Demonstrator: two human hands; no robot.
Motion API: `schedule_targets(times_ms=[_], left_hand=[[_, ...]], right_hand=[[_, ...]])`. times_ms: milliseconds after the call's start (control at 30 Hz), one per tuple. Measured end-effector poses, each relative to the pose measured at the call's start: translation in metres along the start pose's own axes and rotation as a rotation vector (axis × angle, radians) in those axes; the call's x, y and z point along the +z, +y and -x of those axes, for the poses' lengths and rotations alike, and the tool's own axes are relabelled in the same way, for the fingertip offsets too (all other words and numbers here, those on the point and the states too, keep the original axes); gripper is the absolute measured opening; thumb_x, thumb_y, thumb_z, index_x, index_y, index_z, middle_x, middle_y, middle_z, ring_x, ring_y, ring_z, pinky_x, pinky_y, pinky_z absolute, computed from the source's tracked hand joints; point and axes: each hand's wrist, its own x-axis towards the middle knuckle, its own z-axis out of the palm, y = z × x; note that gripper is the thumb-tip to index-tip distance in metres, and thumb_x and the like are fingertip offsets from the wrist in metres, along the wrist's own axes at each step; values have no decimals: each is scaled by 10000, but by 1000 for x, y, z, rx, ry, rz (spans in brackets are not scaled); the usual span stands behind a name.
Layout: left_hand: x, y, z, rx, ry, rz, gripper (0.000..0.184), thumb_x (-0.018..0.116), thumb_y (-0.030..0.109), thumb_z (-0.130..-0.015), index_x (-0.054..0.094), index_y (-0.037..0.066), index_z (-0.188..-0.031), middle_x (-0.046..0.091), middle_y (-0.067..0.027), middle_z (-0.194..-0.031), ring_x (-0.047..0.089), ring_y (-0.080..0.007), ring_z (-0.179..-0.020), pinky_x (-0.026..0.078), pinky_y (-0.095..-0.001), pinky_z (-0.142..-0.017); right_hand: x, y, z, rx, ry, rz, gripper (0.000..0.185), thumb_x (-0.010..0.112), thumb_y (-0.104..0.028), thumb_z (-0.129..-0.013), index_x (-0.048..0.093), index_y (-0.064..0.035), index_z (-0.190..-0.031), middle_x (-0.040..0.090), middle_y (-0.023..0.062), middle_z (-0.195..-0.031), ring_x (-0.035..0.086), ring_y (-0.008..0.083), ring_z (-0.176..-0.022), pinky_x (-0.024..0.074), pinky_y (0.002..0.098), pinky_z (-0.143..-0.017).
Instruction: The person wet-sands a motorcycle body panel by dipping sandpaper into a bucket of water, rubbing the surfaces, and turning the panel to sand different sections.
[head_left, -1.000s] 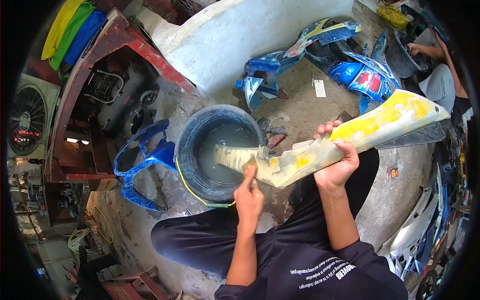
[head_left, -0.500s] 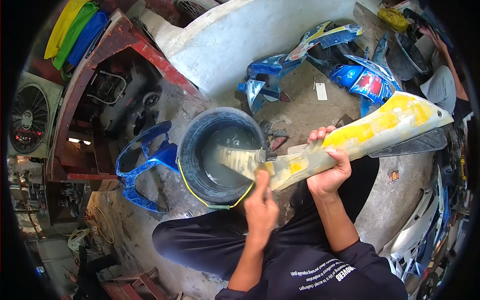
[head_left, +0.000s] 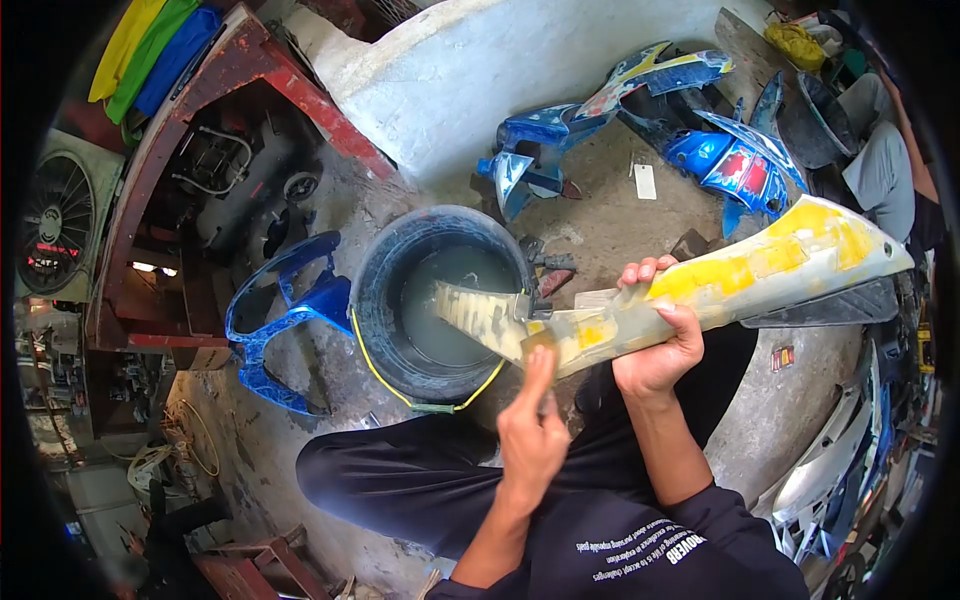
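Note:
My right hand (head_left: pixel 655 350) grips a long motorcycle fairing panel (head_left: pixel 735 265) from below, thumb on the near side and fingertips over the far edge. Patches of yellow and pale filler cover the panel. Its narrow ribbed end hangs over a dark bucket (head_left: pixel 375 260) of cloudy water. Near that end, my left hand (head_left: pixel 532 440) presses a small brownish piece of sandpaper (head_left: pixel 537 343) against the panel with stretched fingers, which partly hide it.
A blue plastic fairing frame (head_left: pixel 290 320) lies left of the bucket. More blue fairing parts (head_left: pixel 735 165) lie by the white wall (head_left: pixel 440 90). A red metal frame (head_left: pixel 300 95) stands at left. Another person's leg (head_left: pixel 885 185) shows at far right.
My left hand has shifted slightly right and down along the panel with the sandpaper. My right hand keeps its hold. The whole view has tilted a little.

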Motion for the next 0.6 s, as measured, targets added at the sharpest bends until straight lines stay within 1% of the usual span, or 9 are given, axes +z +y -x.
schedule_targets(times_ms=[33, 100, 200, 300, 400, 467, 500, 567, 600], left_hand=[[-3, -9, -4, -17, -2, -16, 494, 512, -104, -921, 599, -34, -1402, 599, -266, -1422, 547, -349, -1383, 432, -384, -1141], [-5, -51, -19, -203, 13, 14, 464, 517, -77, -947, 603, -30, -1401, 613, -257, -1413, 573, -353, -1361, 432, -363, -1133], [-8, -47, -27, -224, 10, -53, 494, 509, -104, -921, 603, -31, -1401, 613, -260, -1410, 573, -360, -1358, 436, -368, -1130], [-5, -19, -8, 76, -58, -9, 550, 498, -155, -865, 608, -37, -1391, 614, -270, -1399, 555, -359, -1375, 413, -359, -1162], [-9, -47, -18, 64, -77, -13, 566, 480, -176, -843, 623, -41, -1373, 607, -277, -1402, 544, -357, -1385, 394, -359, -1180], [-6, -77, -32, -197, -73, 15, 706, 446, -181, -713, 610, -35, -1384, 556, -304, -1434, 502, -366, -1407, 386, -413, -1194], [-8, -69, -29, -195, -76, 13, 706, 446, -181, -713, 610, -35, -1384, 556, -304, -1434, 502, -366, -1407, 386, -413, -1194], [-10, -33, -14, 24, -107, -16, 673, 461, -165, -746, 614, -24, -1386, 562, -301, -1424, 511, -371, -1397, 395, -412, -1187], [-9, -22, -7, 53, -114, 5, 626, 470, -140, -778, 619, -29, -1376, 563, -291, -1423, 521, -372, -1385, 409, -407, -1176]], right_hand=[[-2, 0, 1, 3, 0, 0, 464, 593, -153, -786, 507, -4, -1218, 550, 132, -1063, 518, 283, -1071, 396, 391, -1049], [-3, 2, 1, -10, 10, 27, 474, 591, -157, -791, 497, -6, -1229, 548, 132, -1071, 518, 280, -1074, 396, 395, -1047], [-3, 6, 5, -13, -14, 53, 473, 593, -160, -794, 495, -10, -1232, 549, 128, -1075, 520, 274, -1077, 398, 394, -1042], [-3, -5, -1, 5, 12, 37, 462, 592, -162, -799, 500, -14, -1227, 550, 126, -1079, 523, 272, -1078, 399, 391, -1034], [-8, -4, 0, 22, 51, -7, 466, 584, -144, -795, 504, 5, -1229, 552, 138, -1075, 530, 285, -1078, 402, 398, -1044], [-10, 4, 5, 3, 67, 26, 467, 576, -124, -786, 507, 23, -1224, 557, 150, -1063, 535, 298, -1077, 405, 406, -1056], [-8, 3, 4, 1, 69, 23, 467, 576, -124, -786, 507, 23, -1224, 557, 150, -1063, 535, 298, -1077, 405, 406, -1056], [-3, -2, 1, -17, 58, 36, 460, 575, -123, -785, 512, 21, -1217, 562, 150, -1056, 538, 299, -1075, 407, 406, -1052], [-5, -3, 2, -8, 61, 42, 460, 575, -123, -785, 512, 21, -1217, 562, 150, -1056, 538, 299, -1075, 407, 406, -1052]])
